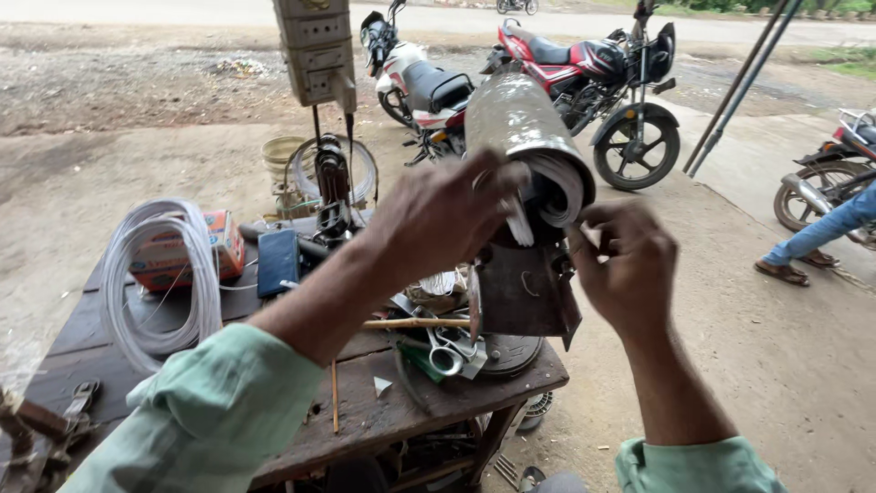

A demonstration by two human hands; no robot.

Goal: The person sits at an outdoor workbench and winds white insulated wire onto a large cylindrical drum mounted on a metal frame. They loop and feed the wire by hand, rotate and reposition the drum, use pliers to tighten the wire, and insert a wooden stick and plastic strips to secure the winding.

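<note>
Metal cylinder [520,123], rolled white sheet [552,187] perhaps inside, left hand [438,219], right hand [625,265] gripping.

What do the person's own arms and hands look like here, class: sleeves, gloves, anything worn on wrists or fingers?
Both arms wear loose, pale green cloth sleeves, rolled or pushed up near the elbows, so the forearms are bare. The left hand and right hand are bare: no gloves. No watch, bracelet or ring shows on the sides visible in this view.

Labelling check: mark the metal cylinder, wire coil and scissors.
metal cylinder [520,119], head view, on its curved side.
wire coil [196,274], head view, right side of the loop.
scissors [449,356], head view, on a handle ring.
</note>
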